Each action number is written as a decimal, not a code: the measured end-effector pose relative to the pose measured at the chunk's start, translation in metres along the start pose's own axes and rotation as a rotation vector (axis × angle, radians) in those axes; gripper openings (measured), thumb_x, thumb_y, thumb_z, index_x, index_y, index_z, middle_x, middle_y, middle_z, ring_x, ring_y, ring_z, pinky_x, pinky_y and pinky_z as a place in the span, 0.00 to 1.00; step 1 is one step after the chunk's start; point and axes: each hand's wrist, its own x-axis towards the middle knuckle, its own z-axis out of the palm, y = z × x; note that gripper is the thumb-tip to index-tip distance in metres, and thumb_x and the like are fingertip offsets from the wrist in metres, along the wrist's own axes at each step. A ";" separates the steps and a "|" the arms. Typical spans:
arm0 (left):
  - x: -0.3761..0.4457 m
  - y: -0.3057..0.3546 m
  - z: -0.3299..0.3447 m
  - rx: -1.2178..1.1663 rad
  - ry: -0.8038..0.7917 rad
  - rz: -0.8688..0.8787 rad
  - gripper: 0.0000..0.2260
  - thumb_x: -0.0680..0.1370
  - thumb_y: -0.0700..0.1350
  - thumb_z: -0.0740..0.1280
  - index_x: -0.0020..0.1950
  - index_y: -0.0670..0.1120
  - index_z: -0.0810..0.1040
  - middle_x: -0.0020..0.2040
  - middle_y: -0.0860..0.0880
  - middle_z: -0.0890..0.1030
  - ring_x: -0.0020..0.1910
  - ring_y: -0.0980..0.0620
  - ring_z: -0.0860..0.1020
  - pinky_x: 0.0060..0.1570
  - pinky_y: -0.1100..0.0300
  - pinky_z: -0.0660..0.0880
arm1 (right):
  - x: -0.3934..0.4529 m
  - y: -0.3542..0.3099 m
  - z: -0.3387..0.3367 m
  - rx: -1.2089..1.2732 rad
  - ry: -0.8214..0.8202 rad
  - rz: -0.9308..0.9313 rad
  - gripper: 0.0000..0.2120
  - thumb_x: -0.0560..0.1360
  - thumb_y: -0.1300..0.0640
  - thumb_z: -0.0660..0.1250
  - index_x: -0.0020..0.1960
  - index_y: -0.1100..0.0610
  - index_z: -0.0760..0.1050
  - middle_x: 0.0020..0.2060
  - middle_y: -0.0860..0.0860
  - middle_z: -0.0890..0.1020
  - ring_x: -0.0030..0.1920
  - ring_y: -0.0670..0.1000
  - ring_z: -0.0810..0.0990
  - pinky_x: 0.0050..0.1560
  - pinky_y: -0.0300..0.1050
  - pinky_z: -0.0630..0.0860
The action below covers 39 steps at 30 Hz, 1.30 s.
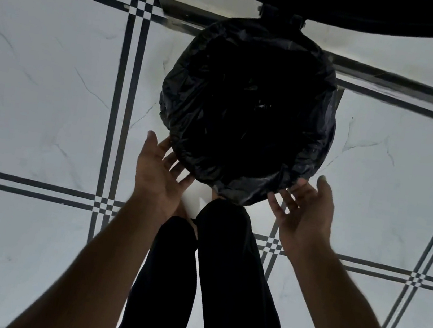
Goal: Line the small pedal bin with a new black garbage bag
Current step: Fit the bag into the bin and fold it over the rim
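The small round pedal bin stands on the floor ahead of me, seen from above, its lid [370, 10] tipped up at the top edge of the view. A black garbage bag [248, 107] lies inside it and is folded out over the whole rim. My left hand [161, 175] is at the near left of the rim, palm up and fingers spread, its fingertips at or just off the bag's folded edge. My right hand [306, 212] is at the near right in the same open pose. Neither hand grips anything. The bin's body is hidden under the bag.
The floor [45, 70] is white marble tile with black striped borders. A metal threshold strip [389, 77] runs across behind the bin. My legs in black trousers [222, 275] stand just in front of the bin, between my arms.
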 end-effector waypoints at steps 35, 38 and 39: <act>0.015 0.029 0.013 0.340 0.066 0.254 0.23 0.83 0.60 0.54 0.56 0.46 0.81 0.51 0.52 0.83 0.57 0.50 0.81 0.59 0.54 0.78 | 0.041 -0.039 0.013 -0.168 -0.481 -0.068 0.38 0.76 0.28 0.41 0.75 0.48 0.67 0.69 0.51 0.76 0.71 0.54 0.73 0.74 0.57 0.62; 0.008 0.026 0.015 0.286 0.047 0.246 0.26 0.83 0.60 0.53 0.66 0.44 0.78 0.55 0.50 0.83 0.58 0.51 0.81 0.64 0.54 0.76 | 0.043 -0.041 0.013 -0.151 -0.493 -0.044 0.40 0.74 0.27 0.42 0.74 0.49 0.67 0.69 0.51 0.76 0.71 0.55 0.73 0.75 0.58 0.61; 0.006 0.026 0.013 0.265 0.047 0.247 0.26 0.83 0.61 0.52 0.67 0.44 0.77 0.58 0.50 0.83 0.59 0.51 0.81 0.66 0.54 0.75 | 0.043 -0.042 0.013 -0.142 -0.496 -0.037 0.40 0.74 0.26 0.42 0.74 0.50 0.68 0.69 0.52 0.76 0.71 0.55 0.73 0.75 0.58 0.61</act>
